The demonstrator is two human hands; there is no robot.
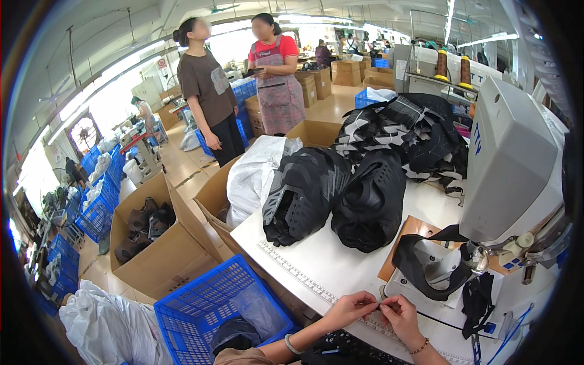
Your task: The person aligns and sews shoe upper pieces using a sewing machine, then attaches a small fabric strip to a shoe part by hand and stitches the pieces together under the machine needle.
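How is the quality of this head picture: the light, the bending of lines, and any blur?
Head view: fisheye bends the white ruler and the table edge; black corners frame the round picture; the windows at left are washed out by daylight; both hands, left hand and right hand, are fairly sharp; far workers look small and soft.

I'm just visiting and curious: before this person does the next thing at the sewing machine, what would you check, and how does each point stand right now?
1. Both hands together on one spot: ok. The left hand and right hand meet fingertip to fingertip at the table edge.
2. What they pinch: cannot tell, too small.
3. Black shoe-upper piece under the sewing machine: ok, it lies at the needle area.
4. Fingers away from the needle: ok, the hands are nearer the ruler.
5. Stacked black bundles on the table: ok, apart from the hands.
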